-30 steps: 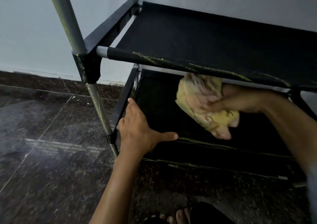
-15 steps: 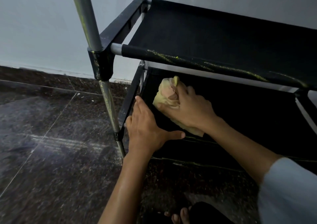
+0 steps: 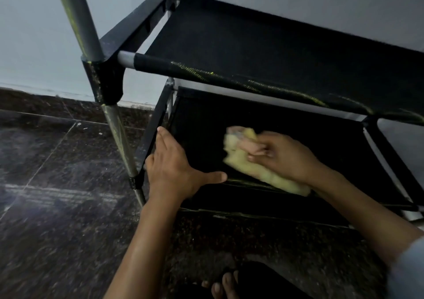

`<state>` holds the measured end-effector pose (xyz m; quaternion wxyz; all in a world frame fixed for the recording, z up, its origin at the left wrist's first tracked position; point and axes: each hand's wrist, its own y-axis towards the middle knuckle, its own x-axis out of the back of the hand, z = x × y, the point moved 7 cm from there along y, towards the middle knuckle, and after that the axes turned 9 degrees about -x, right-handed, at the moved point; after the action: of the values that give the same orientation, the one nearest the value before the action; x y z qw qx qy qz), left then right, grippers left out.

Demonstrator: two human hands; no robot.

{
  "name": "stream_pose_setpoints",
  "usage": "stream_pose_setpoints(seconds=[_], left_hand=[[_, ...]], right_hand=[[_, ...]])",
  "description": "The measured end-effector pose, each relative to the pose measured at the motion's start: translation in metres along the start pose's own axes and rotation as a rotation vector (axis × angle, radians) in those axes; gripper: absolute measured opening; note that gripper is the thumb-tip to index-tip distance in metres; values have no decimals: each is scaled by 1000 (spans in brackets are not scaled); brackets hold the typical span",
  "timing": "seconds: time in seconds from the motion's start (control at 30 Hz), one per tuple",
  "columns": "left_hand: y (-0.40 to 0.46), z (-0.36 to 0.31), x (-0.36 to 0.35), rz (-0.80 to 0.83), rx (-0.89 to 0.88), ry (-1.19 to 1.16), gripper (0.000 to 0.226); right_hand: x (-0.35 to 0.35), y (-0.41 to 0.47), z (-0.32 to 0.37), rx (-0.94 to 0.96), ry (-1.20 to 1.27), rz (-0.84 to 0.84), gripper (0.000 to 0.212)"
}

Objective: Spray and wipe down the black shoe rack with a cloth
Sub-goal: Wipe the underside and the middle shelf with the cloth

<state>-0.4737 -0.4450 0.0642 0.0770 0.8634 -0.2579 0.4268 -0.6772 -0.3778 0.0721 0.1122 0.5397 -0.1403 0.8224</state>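
The black shoe rack point(image 3: 263, 46) stands against a pale wall, with fabric shelves on grey metal poles. My right hand point(image 3: 282, 156) grips a crumpled yellow cloth point(image 3: 250, 165) and presses it on the bottom shelf point(image 3: 202, 124), near its front middle. My left hand point(image 3: 174, 168) lies flat with straight fingers on the bottom shelf's front left corner, thumb spread to the right. No spray bottle is in view.
The upper shelf overhangs the bottom one closely. A grey upright pole point(image 3: 114, 133) stands just left of my left hand. Dark polished floor tiles point(image 3: 57, 218) spread to the left and front. My toes point(image 3: 220, 287) show at the bottom edge.
My right hand swept the cloth from the shelf's middle to its left end, then back right toward the middle. My left hand stayed on the front left corner.
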Motion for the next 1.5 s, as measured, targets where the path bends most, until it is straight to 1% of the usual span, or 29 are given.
stream_pose_setpoints(seconds=[0.1,0.17,0.2,0.23,0.33,0.43,0.57,0.67,0.77,0.83,0.9,0.97,1.03,1.13,1.2,1.27,1.3,1.37,1.4,1.43,1.5], left_hand=[[-3,-1,1,4,0,13,149],[-2,-2,1,8,5,28,148],[-2,-2,1,12,7,34,147],[-2,-3,1,17,9,38,147],[-3,-3,1,22,5,44,146],[-3,-3,1,18,6,51,145],[-3,-3,-1,16,10,64,144],[-3,-2,-1,2,11,69,143],[-2,-1,0,-3,10,85,142],[-2,0,0,3,20,101,142],[0,-3,-2,18,24,133,140],[3,-15,-8,6,-24,170,137],[6,-29,-15,-9,-86,202,140],[9,-41,-30,25,-139,293,152],[12,-39,-38,52,-145,349,155],[13,-37,-42,69,-141,379,156],[13,-37,-43,78,-140,390,156],[13,-36,-44,106,-140,420,156],[13,-36,-43,122,-141,434,157],[12,-35,-43,137,-141,443,157],[11,-34,-42,158,-137,449,157]], right_hand=[[24,-20,-77,-208,31,-64,11],[29,-22,-96,-268,39,-85,20],[27,-19,-97,-274,36,-96,19],[26,-15,-92,-269,28,-115,14],[19,8,-63,-234,23,-178,11],[6,33,-15,-150,49,-176,26],[-8,41,56,23,-23,-102,44],[-6,22,55,36,-68,-77,56],[-1,0,11,-71,-67,-97,49],[11,-15,-37,-229,-92,-164,43],[24,-27,-88,-420,-109,-229,44],[34,-32,-126,-554,-40,-298,44],[40,-30,-135,-582,0,-361,41],[42,-30,-93,-490,-107,-422,36],[33,-31,-46,-341,-104,-432,39],[20,-22,2,-150,-143,-467,40],[14,-11,21,-72,-178,-468,41],[4,20,51,30,-320,-417,46],[1,34,59,63,-386,-390,47],[1,47,60,67,-400,-372,46],[5,68,40,-20,-264,-341,43]])
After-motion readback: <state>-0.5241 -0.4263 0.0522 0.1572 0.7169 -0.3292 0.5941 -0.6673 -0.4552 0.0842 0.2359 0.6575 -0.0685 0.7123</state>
